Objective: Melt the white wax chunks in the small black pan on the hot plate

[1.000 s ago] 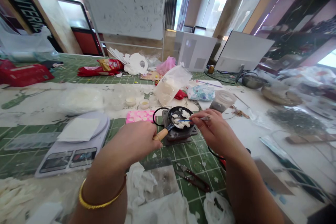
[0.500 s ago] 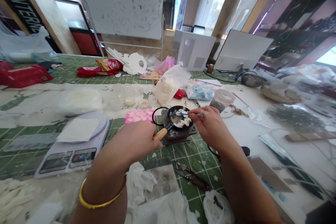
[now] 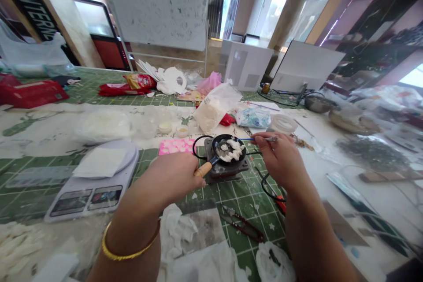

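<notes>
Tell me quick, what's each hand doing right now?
Left hand: closed, holding the pan handle.
Right hand: closed, pinching a thin blue-tipped tool.

Grn grid tbl w/ scale [image 3: 99, 184], snips [image 3: 244, 225] & stove [image 3: 228, 172].

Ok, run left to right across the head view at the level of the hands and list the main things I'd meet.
Scale → left hand → pan → right hand → brown strip.
</notes>
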`<state>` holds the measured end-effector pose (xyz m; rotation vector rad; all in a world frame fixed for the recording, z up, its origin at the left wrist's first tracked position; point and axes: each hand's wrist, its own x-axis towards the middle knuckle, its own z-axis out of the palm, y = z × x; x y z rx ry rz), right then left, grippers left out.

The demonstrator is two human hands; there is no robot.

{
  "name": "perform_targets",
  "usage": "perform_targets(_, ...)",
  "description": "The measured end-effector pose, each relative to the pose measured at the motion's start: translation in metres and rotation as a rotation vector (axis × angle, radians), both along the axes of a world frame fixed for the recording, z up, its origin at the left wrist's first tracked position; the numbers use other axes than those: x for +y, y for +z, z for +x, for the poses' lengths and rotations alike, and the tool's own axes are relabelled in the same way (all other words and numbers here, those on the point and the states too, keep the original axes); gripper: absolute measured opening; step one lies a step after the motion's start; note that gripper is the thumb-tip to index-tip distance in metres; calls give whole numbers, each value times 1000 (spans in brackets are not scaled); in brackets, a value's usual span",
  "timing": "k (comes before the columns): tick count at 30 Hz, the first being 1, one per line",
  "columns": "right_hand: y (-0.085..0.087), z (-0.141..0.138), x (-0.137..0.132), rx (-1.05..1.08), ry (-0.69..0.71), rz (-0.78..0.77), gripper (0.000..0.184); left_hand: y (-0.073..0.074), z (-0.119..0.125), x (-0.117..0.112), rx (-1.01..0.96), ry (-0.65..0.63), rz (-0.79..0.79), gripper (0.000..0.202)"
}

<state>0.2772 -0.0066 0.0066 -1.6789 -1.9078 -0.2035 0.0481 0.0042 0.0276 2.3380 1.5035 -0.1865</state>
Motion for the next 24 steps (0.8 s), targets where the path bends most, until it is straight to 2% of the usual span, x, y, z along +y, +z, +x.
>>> perform_targets(4, -2, -5, -1, -22, 65, -94, 29, -2, -1, 0, -3, -3, 7, 32)
perform_targets(10, -4, -8, 4, 23, -8, -47, 29, -1, -2, 0, -15, -5, -6, 32)
perform_targets(14, -4, -7, 6, 3, 54, -127, 29, -1, -2, 0, -18, -6, -7, 32)
perform_targets(19, -5, -7, 7, 33, 16, -60, 29, -2, -1, 0, -16, -11, 12, 32)
perform_targets(24, -6, -8, 6, 27, 86, -137, 28, -2, -1, 1, -4, 5, -3, 31)
